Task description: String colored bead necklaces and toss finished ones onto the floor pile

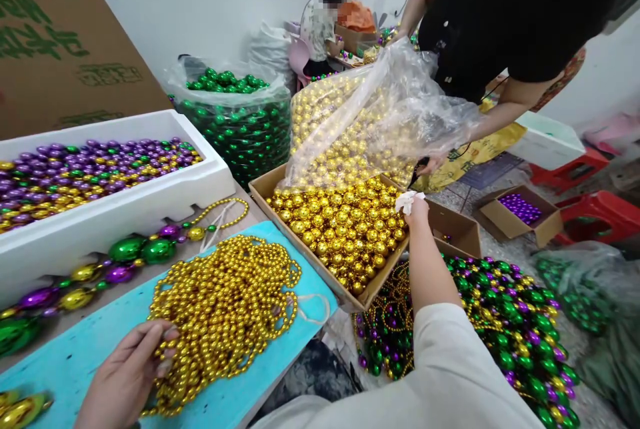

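Observation:
My left hand (125, 375) is at the lower left, its fingers pinched at the edge of a pile of gold bead strings (225, 315) on a blue sheet (85, 355). What lies between those fingertips is hard to make out. My right arm stretches forward, and my right hand (416, 209) holds a crumpled white tissue (409, 199) at the right rim of a cardboard box (373, 289). Loose gold balls (340, 229) fill that box. A clear plastic bag (350, 129) of gold balls is tipped over its far side, held by a person in black (500, 15).
A white foam box (200, 179) of small beads stands at left, with large beads (125, 249) before it. Behind is a bag of green balls (230, 122). Mixed strands (515, 322) hang at right, near red stools (595, 215). Another person (317, 29) sits at the back.

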Demonstrator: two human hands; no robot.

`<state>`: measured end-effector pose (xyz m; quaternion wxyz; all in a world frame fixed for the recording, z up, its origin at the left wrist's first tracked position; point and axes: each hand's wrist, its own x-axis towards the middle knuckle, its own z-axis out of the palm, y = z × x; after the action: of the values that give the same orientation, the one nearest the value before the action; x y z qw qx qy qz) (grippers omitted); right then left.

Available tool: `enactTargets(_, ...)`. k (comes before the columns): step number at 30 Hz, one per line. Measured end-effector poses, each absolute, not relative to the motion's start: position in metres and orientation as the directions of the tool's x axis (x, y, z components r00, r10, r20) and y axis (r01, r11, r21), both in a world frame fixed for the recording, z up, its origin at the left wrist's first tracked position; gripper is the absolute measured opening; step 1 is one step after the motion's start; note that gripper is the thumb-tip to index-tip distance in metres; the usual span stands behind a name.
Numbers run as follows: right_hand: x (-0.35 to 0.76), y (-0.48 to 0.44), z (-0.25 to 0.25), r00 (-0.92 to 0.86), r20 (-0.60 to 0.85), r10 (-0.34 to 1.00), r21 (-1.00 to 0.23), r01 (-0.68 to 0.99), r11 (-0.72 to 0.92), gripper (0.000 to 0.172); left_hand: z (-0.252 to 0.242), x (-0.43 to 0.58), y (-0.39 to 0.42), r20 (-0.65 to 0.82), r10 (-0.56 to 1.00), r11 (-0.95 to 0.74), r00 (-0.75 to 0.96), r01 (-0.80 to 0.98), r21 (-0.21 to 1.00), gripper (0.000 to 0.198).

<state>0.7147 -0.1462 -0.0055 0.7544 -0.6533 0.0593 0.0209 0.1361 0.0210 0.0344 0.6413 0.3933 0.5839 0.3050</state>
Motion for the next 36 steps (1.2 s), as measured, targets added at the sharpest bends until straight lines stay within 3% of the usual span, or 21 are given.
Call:
enactTargets(9,0.702,-0.150,-0.001,0.993,-0.120,-0.024,-0.971,-0.112,0.211,0.010,0.038,0.140,0.019,-0.509,0.852,0.505,0.121,0.063,0.861,0.054)
enactTargets(21,0.697,-0.169,0.006,0.994,-0.090,-0.069,-0.920,-0.056,0.388,0.018,0.032,0.136,0.021,-0.529,0.835,0.528,0.151,0.053,0.848,0.055)
enactTargets(36,0.688,-0.177,0.006,0.996,-0.062,0.059,-0.882,-0.082,0.465,0.026,0.022,0.130,0.025,-0.523,0.834,0.518,0.179,0.073,0.852,0.062)
